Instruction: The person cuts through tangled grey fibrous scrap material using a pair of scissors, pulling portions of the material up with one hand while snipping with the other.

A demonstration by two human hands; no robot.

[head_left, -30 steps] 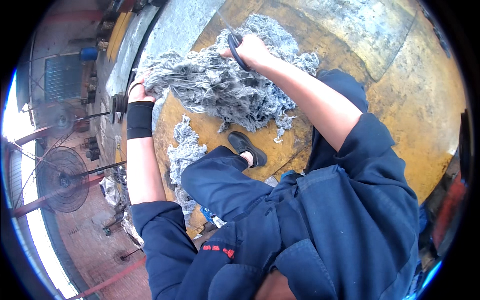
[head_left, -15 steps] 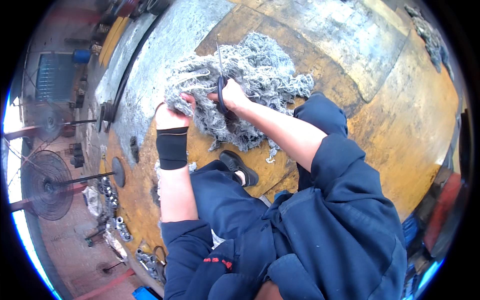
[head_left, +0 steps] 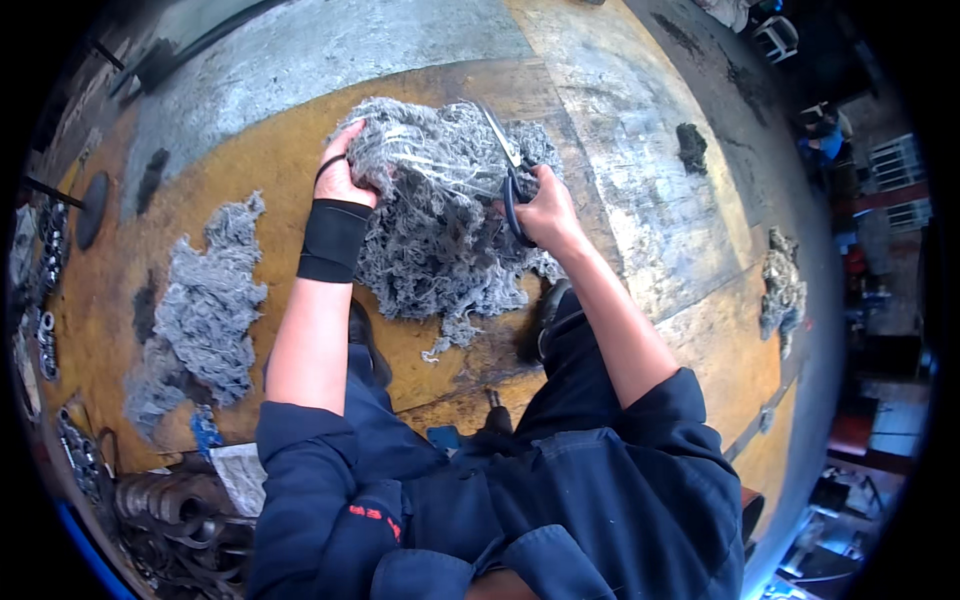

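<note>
A tangled heap of grey yarn waste (head_left: 435, 235) lies between my feet on the worn yellow-brown floor. At its upper left, my left hand (head_left: 345, 172), with a black band on the wrist, has its fingers closed on a matted bunch of the yarn. My right hand (head_left: 548, 212) grips the black handles of a pair of scissors (head_left: 514, 185) at the heap's right side. Their metal blades point away from me, tilted left, over the yarn. I cannot tell whether the blades are apart. Some of the right fingers are hidden behind the handles.
A second pile of grey yarn waste (head_left: 210, 300) lies on the floor to the left. Metal rings and parts (head_left: 180, 510) fill the lower left. A dark clump (head_left: 691, 148) and a greyish bundle (head_left: 783, 285) lie to the right. A round metal base (head_left: 92, 210) stands at the far left.
The view has swung, bringing the left yarn pile into sight. My hands are farther apart, with the scissors moved to the right side of the heap and their blades tilted left.
</note>
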